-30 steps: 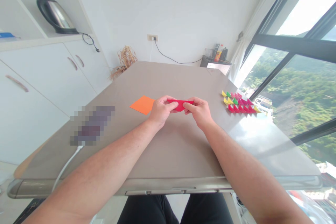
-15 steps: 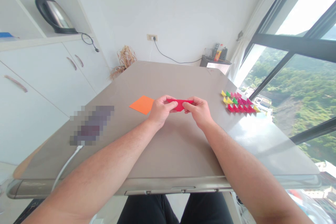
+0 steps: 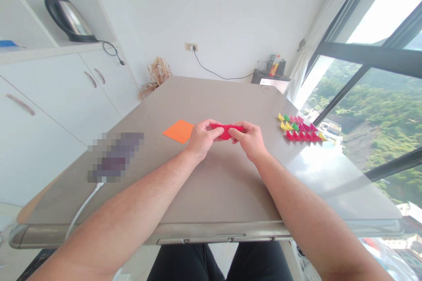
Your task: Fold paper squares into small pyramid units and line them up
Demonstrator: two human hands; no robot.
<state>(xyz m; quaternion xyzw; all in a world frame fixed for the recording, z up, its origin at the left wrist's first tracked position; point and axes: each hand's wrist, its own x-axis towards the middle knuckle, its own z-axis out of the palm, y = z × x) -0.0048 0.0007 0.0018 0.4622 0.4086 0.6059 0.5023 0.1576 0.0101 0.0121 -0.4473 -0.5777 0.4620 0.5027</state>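
Note:
Between my hands, over the middle of the table, is a folded piece of red paper (image 3: 226,132). My left hand (image 3: 203,137) pinches its left end, thumb on the near face and fingers behind. The right end is gripped the same way by my right hand (image 3: 249,137). Both thumbs lie close together near the paper's centre, covering part of it. Left of my left hand lies a flat orange paper sheet (image 3: 179,131), its right corner hidden by that hand. On the table's right side stand rows of small folded paper boats (image 3: 303,136) in red, pink, yellow and green.
A blurred-out dark device (image 3: 117,158) with a white cable (image 3: 85,208) lies on the left of the grey table (image 3: 217,184). Beyond the table are a low cabinet with bottles (image 3: 272,78) and dried plants (image 3: 158,72). An electric kettle (image 3: 70,19) stands on a shelf at left.
My right thumb has shifted very slightly left along the red paper. Both hands otherwise keep their place and grip, and the other things on the table lie as before.

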